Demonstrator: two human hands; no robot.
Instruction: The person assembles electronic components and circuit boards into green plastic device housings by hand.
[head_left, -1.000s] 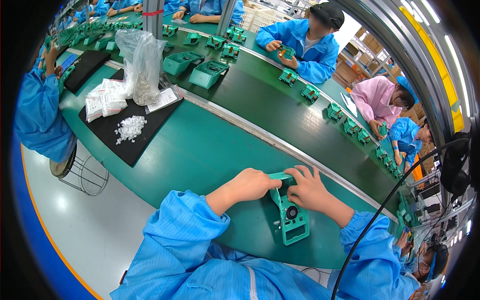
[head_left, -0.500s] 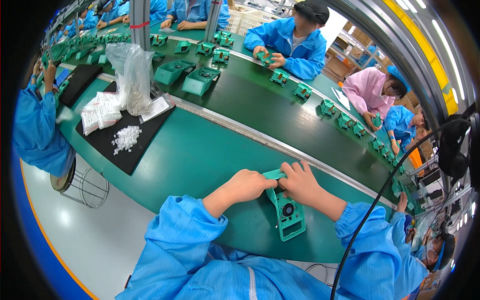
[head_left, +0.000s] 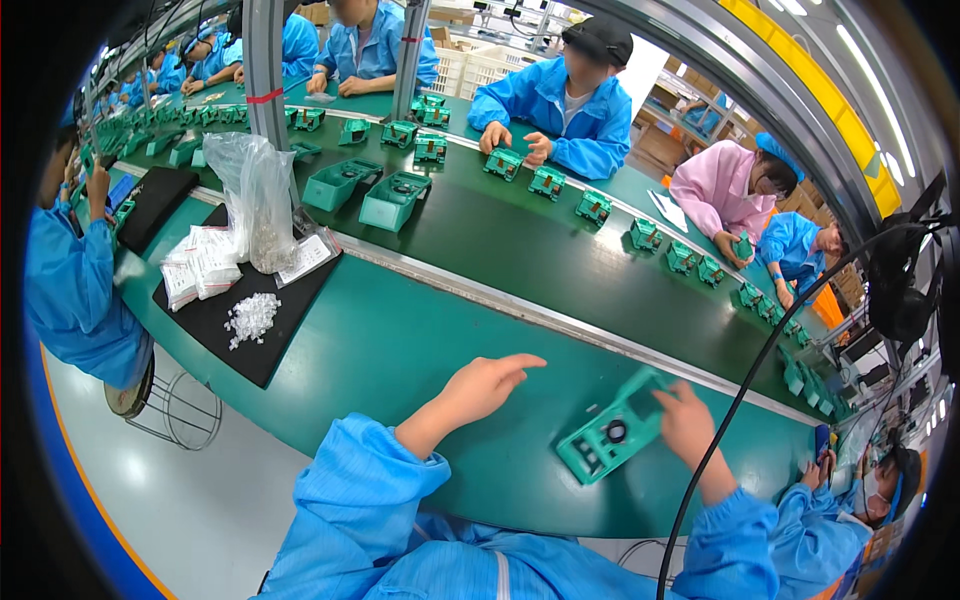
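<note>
A green plastic housing [head_left: 590, 443] is held tilted by its frame-like upper end, above the bench or touching it; I cannot tell which. Set in its middle is a round black part [head_left: 616, 431], and small cutouts show at its lower left end. My right hand [head_left: 688, 425] has its fingers closed on the housing's upper right edge; both are slightly blurred. Off to the left, my left hand [head_left: 482, 388] hangs over the green bench [head_left: 400, 340] with its index finger stretched out and nothing visible in it.
A black mat [head_left: 265, 362] holds small clear pieces [head_left: 253, 320], white packets [head_left: 200, 265] and a clear plastic bag [head_left: 262, 200]. Beyond a metal rail, green housings [head_left: 395, 202] line the conveyor belt [head_left: 500, 265]. Co-workers sit opposite and on both sides. A black cable [head_left: 745, 385] crosses at right.
My left hand has let go of the housing and moved left. My right hand has carried the housing rightward and turned it. The co-worker opposite has lowered a green unit to the belt's edge.
</note>
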